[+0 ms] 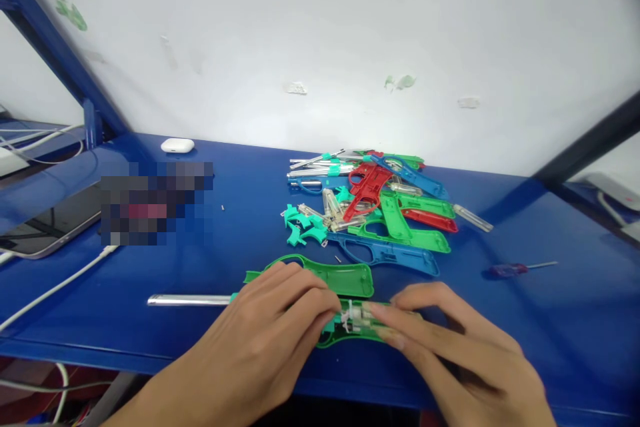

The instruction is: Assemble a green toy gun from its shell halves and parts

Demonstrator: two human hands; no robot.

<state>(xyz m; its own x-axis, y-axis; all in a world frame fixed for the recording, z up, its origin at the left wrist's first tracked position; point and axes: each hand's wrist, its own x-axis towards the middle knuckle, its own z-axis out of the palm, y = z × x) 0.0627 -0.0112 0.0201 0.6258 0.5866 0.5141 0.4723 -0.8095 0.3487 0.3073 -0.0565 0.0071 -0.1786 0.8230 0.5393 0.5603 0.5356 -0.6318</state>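
A green plastic gun-shaped lighter shell half (334,343) lies near the table's front edge. From its left end sticks a long silver metal tube (187,300). My left hand (273,327) is closed over the shell's front part, fingertips beside a teal trigger piece (330,325); it hides much of the shell. My right hand (450,347) pinches a clear plastic lighter tank (361,315) in the shell's handle. Thumb and fingers cover the tank's right end. Just behind them a second green shell half (345,278) lies with its inner side up.
Behind my hands are a blue shell half (400,258), green and red shells, teal triggers (295,233), clear tanks (473,218) and metal tubes in a pile. A screwdriver (510,270) lies right. Left are a phone (55,220), white cable (60,290) and earphone case (177,145).
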